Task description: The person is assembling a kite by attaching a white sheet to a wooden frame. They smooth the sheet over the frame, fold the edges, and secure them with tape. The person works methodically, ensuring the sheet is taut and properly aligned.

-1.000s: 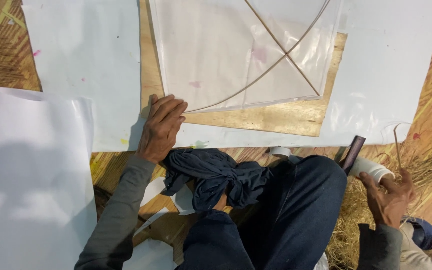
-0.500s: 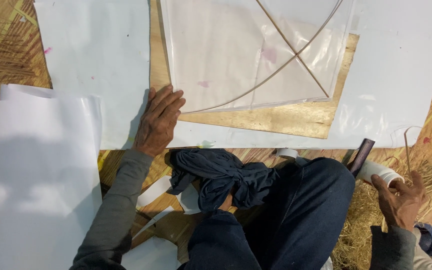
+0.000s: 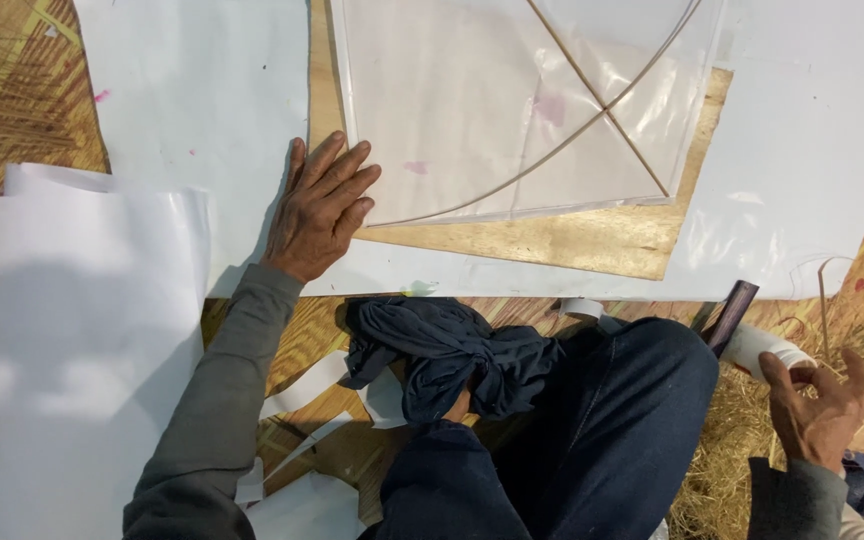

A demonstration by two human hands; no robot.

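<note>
A: Where is the left hand (image 3: 320,210)?

B: It lies flat, palm down and fingers spread a little, on the large white paper sheet (image 3: 192,100) that covers the floor. The fingertips touch the lower left edge of the translucent plastic kite skin (image 3: 472,110), which rests on a thin brown plywood board (image 3: 552,238). The hand grips nothing; it only presses down.

A: And the kite itself?

B: It sits at the top centre, just ahead of the person's knee. Two thin bamboo sticks (image 3: 592,100) cross on it, one straight and one bowed into an arc.

A: What is the right hand (image 3: 817,405) doing?

B: It is low at the right, over a heap of dry straw (image 3: 742,470). Its fingers curl around the end of a small white tube-shaped container (image 3: 767,350) and hold it. A dark flat stick-like tool (image 3: 730,315) lies just beside that container, touching or nearly touching it; I cannot tell which.

A: Anything else close by?

B: A crumpled dark blue cloth (image 3: 452,355) lies bunched against the person's leg in dark blue trousers (image 3: 602,420), between the two hands. More white paper (image 3: 62,330) is piled at the left, and narrow white paper strips (image 3: 312,385) lie on the woven straw mat (image 3: 12,90) below the left forearm.
</note>
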